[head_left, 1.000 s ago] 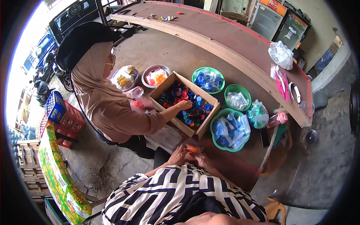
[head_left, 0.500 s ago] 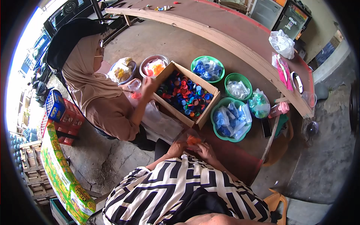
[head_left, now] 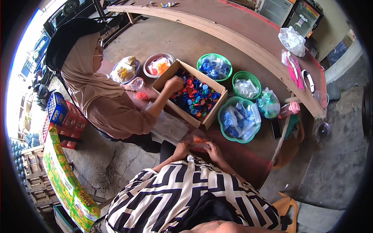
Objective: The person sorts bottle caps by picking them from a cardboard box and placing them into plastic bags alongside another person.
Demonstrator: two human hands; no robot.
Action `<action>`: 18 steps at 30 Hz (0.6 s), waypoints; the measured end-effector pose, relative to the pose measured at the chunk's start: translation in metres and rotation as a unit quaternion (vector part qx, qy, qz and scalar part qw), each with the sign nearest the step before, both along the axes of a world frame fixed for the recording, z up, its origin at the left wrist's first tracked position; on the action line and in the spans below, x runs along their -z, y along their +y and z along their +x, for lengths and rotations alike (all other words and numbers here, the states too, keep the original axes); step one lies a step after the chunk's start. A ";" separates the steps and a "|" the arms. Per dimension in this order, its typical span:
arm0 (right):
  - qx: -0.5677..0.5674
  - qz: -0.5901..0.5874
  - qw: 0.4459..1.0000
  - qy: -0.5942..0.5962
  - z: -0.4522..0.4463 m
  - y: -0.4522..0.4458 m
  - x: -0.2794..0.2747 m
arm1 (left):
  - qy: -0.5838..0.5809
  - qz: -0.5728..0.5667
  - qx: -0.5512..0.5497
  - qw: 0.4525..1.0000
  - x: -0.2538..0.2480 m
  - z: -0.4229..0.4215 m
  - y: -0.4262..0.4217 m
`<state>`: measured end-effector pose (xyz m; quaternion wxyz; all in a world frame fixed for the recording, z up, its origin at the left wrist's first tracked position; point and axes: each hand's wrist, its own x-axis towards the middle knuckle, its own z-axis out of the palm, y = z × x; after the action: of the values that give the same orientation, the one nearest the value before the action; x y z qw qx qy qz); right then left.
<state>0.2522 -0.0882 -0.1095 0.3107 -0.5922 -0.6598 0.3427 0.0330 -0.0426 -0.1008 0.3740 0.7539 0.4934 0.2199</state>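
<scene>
Between my two hands is a clear plastic bag [head_left: 199, 145] with orange bottle caps [head_left: 199, 139] inside. My left hand [head_left: 181, 150] pinches its left side, and my right hand [head_left: 213, 151] grips the right side; some fingertips are hard to make out. Just beyond stands an open cardboard box [head_left: 222, 101] of loose bottle caps [head_left: 200, 93] in red, blue, green and black. Flat clear plastic bags [head_left: 169, 126] lie left of my hands. To the right, a light green basket [head_left: 222, 130] holds bagged blue caps [head_left: 239, 120].
A co-worker [head_left: 112, 101] sits at left, one hand in the box, the other at a bag of red-orange caps [head_left: 142, 93]. Several basins and baskets with bags, including a green basket [head_left: 256, 79], ring the box. A phone [head_left: 276, 128] lies right; a wooden rail [head_left: 217, 29] crosses behind.
The co-worker's raised hand has moved right and down into the cardboard box. My hands have shifted slightly up and still hold the bag of orange caps.
</scene>
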 end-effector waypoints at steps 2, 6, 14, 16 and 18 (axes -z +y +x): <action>0.003 0.021 1.000 -0.005 0.000 0.000 0.008 | -0.005 0.026 -0.002 1.000 0.008 0.002 0.001; 0.006 0.076 0.997 -0.008 -0.003 0.002 0.024 | -0.016 -0.003 -0.034 0.999 0.021 0.008 0.003; 0.024 0.087 0.995 -0.042 -0.010 0.013 0.021 | 0.045 0.021 -0.033 0.998 0.019 0.016 0.004; 0.044 0.091 0.992 -0.070 -0.012 0.016 0.022 | 0.073 0.023 -0.033 0.997 0.036 0.020 0.006; 0.048 0.097 0.990 -0.089 -0.013 0.019 0.024 | 0.102 0.024 -0.032 0.994 0.042 0.022 0.007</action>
<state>0.2397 -0.0692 -0.1336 0.3227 -0.6187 -0.6855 0.2077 0.0550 -0.0354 -0.1429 0.2960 0.7648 0.5477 0.1658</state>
